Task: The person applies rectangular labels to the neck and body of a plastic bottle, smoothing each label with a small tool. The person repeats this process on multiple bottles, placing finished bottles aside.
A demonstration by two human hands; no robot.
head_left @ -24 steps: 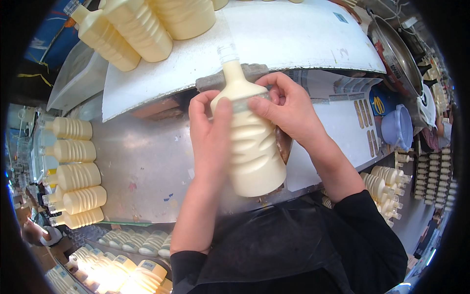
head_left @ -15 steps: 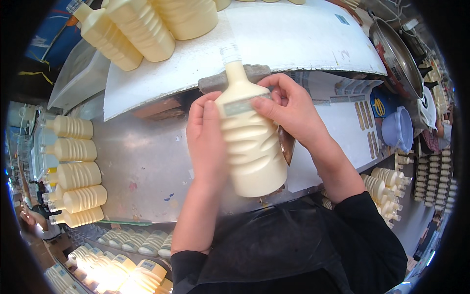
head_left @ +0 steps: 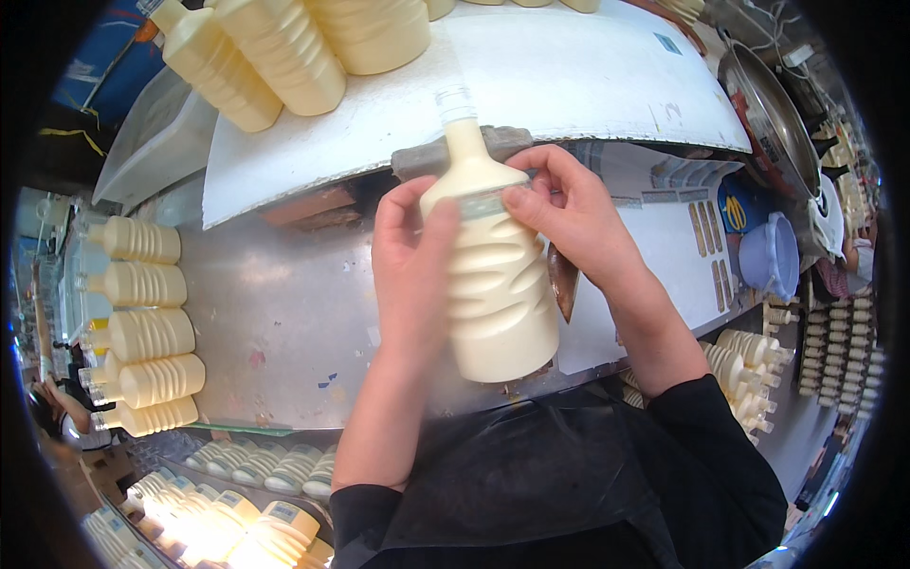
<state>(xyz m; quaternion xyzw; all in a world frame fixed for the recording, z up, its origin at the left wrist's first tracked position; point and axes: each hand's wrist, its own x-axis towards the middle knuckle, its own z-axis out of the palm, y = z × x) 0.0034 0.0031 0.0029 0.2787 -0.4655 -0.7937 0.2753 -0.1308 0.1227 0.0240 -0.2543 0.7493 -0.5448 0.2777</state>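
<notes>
A cream-coloured bottle with a clear threaded neck and wavy ridges lies in front of me, its neck pointing away. Across its shoulder runs a translucent greenish label strip. My left hand grips the bottle's left side, with its blurred thumb over the strip's left end. On the right, my right hand has its thumb pressed on the strip's other end, fingers bent behind the bottle's edge. A grey block sits under the neck. Beside the bottle, a brown pointed piece shows partly.
Several similar bottles lie along the table's left edge; others stand on the raised white board. Right of me are a sheet with strips, a lavender bucket, a blue tray with yellow-handled scissors and a large pan.
My left thumb has moved inward and up over the strip's left end. My right hand keeps its hold. The view has shifted slightly.
</notes>
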